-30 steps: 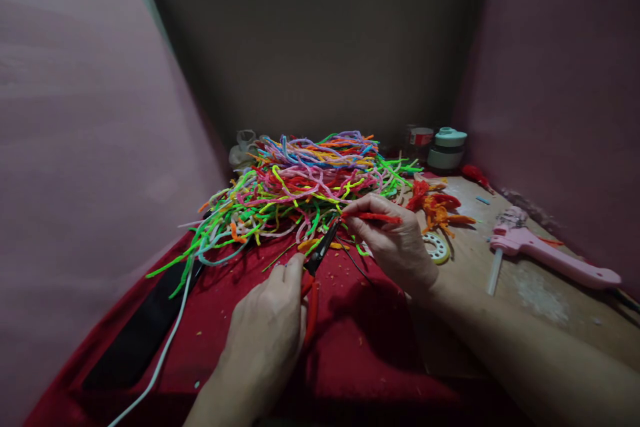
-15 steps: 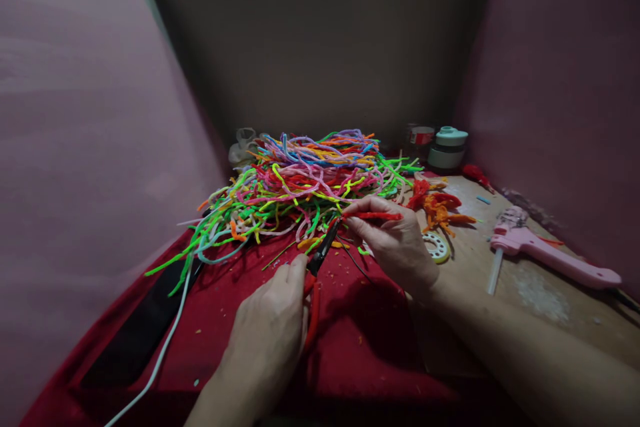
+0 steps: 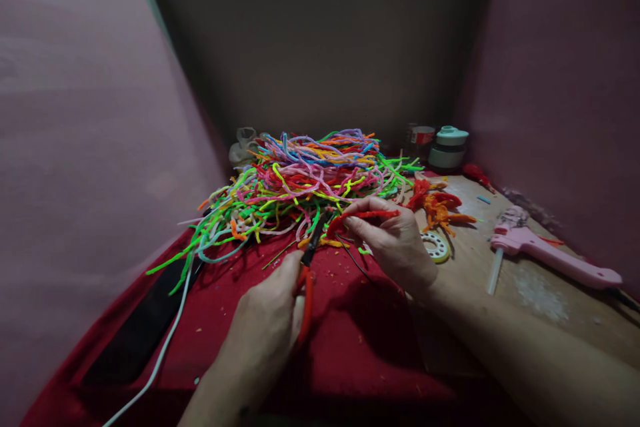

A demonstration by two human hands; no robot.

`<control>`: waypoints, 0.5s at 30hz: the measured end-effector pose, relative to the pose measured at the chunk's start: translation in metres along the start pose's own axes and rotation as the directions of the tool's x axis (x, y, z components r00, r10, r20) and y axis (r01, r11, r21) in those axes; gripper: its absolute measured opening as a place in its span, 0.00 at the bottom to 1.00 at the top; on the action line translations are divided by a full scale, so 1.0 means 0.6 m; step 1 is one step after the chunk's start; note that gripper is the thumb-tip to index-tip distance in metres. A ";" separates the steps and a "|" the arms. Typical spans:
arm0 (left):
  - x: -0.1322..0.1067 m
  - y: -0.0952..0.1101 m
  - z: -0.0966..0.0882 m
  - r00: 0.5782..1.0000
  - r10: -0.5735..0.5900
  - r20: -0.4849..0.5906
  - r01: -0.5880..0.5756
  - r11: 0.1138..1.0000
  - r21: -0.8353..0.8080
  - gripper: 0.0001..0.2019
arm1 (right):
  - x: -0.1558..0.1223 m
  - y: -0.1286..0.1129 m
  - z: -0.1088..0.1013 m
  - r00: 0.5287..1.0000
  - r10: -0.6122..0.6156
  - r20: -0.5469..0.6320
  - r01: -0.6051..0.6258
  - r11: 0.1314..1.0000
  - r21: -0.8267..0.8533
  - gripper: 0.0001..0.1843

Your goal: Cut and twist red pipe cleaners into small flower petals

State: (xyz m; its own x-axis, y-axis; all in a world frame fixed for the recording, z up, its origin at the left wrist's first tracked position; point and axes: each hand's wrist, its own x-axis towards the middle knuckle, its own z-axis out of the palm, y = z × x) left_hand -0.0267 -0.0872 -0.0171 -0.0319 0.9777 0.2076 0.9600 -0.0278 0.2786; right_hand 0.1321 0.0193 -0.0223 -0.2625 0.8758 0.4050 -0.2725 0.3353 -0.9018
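The right hand pinches a red pipe cleaner between thumb and fingertips, above the near edge of the pile. The left hand is closed around a pair of pliers; whether their jaws are parted or pressed together cannot be told.

The pipe cleaner is fuzzy and thin, bent at its left part. The pliers have a slim, dark metal nose and smooth red handles, one showing as a curved bar beside the fingers. Crumb-like bits dot the red cloth below.

Just beyond the pliers' tip crowds a tangled pile of pipe cleaners in green, pink, purple and orange. A dark wire lies under the right hand, near a yellow tape roll with a perforated core. Farther right are bent orange and red fuzzy pieces and a pink glue gun with a translucent stick. A white cable crosses a flat black object at left.

The pipe cleaner's long axis runs crosswise, its left end dipping toward the pliers; contact there is unclear. The pliers point away from the person, nose slanting slightly right.
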 end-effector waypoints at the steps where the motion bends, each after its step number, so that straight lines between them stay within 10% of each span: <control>1: 0.005 -0.008 -0.009 0.999 -0.038 -0.005 0.038 0.999 0.034 0.15 | 0.000 -0.001 0.000 1.000 0.030 -0.004 -0.029 0.999 0.019 0.04; 5: 0.034 -0.056 -0.046 0.951 -0.302 0.060 0.263 0.898 0.353 0.13 | 0.006 -0.005 0.000 0.994 0.104 -0.040 -0.101 0.994 0.051 0.05; 15: 0.088 -0.116 -0.044 0.965 -0.210 0.157 0.153 0.938 0.312 0.13 | 0.015 -0.004 0.000 0.978 0.210 0.015 -0.206 0.942 0.265 0.06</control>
State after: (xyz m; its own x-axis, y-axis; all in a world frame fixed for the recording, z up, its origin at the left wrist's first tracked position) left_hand -0.1024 -0.0394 -0.0005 -0.1889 0.9820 -0.0049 0.9820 0.1889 0.0005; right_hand 0.1305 0.0266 -0.0162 -0.3278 0.9214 0.2087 -0.4476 0.0431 -0.8932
